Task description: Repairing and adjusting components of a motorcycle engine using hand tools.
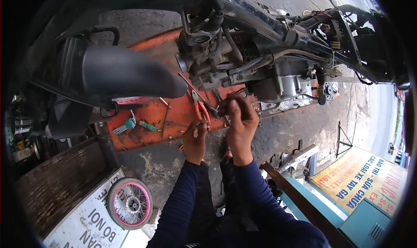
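My left hand (194, 139) is curled just below red-handled pliers (200, 105); whether it touches them or grips something small is unclear. My right hand (239, 122) is to their right, fingers bent and pinched beneath the engine (278, 85), with what they hold hidden. An orange work platform (134, 141) carries the pliers, several dark tools, a green hex key set (124, 127) and a small green item (147, 125). A black mudguard (121, 72) hangs over the platform's left part, and the motorcycle frame (269, 22) runs across the top.
A spoked wheel with a pink rim (122, 200) lies at lower left on a white sign (74, 222). At lower right are a teal metal cabinet (360, 228), a yellow signboard (356, 178) and a metal beam (295, 159). A road (384, 118) runs along the far right.
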Demonstrator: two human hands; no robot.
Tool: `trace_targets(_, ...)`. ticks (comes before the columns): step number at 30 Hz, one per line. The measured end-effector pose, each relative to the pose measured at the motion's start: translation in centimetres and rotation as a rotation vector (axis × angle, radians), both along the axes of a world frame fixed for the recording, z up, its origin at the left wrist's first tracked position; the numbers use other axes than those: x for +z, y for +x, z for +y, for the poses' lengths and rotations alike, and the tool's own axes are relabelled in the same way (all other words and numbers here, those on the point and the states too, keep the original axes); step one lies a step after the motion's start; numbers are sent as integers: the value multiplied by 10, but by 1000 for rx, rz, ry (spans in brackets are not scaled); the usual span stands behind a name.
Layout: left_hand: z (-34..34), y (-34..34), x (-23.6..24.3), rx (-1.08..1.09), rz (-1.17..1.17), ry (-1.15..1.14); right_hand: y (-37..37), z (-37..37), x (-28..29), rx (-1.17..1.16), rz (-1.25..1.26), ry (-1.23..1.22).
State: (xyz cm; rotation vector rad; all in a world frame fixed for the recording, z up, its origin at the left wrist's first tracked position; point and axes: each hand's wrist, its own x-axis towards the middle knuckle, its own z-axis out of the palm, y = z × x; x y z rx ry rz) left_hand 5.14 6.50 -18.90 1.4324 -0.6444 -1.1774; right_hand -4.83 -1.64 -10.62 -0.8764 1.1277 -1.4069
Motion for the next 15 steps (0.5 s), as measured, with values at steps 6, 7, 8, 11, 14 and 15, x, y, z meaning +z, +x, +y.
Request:
trace_targets(6,-103,-40,124,30,457,-151,-26,-61,60,24,-38,-42)
trace_targets(7,-112,-38,121,37,452,-154,-24,-62,57,58,36,-7)
trace_targets(8,-119,-36,117,44,418,-150,-20,-64,54,66,32,-8)
trace_targets(11,-135,-42,112,94,458,-100,-20,-67,43,62,-117,-99)
trace_targets(14,-143,-44,109,114,719,-78,-21,-65,39,57,-130,-89)
trace_targets(15,-146,-46,118,148,751,-49,-22,-65,39,68,-164,-86)
